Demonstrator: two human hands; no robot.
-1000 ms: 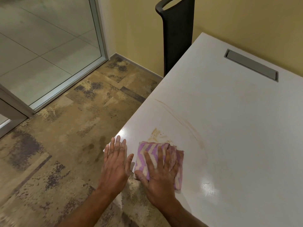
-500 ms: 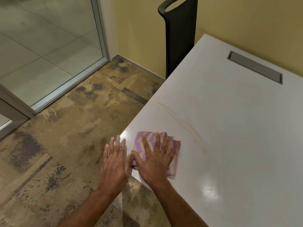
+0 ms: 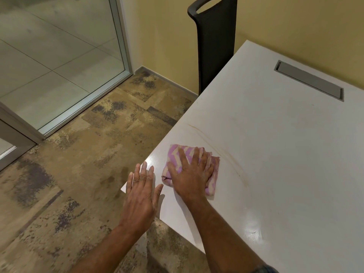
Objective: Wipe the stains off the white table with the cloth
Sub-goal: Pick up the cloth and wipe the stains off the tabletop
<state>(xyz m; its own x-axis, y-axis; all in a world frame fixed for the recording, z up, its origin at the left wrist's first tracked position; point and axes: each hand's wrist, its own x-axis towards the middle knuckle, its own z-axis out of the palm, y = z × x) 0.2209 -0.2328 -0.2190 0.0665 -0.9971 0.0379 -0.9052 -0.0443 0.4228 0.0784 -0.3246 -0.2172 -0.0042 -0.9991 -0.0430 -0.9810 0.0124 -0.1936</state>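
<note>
A folded cloth [image 3: 213, 170] with pink and cream zigzag stripes lies on the white table [image 3: 285, 154] near its left corner. My right hand [image 3: 191, 172] presses flat on the cloth with fingers spread. My left hand [image 3: 140, 192] rests flat and empty on the table's corner edge, just left of the cloth. A thin curved brown stain [image 3: 228, 154] arcs across the table to the right of the cloth, from the table's left edge toward the front.
A black chair [image 3: 215, 42] stands at the table's far left side against the yellow wall. A grey cable slot [image 3: 309, 82] is set in the tabletop at the back. Mottled brown floor and a glass partition [image 3: 59, 62] lie to the left.
My right hand has slid the cloth away from me and leftward, over the brown smudge that showed above it a second ago. My left hand has stayed on the corner.
</note>
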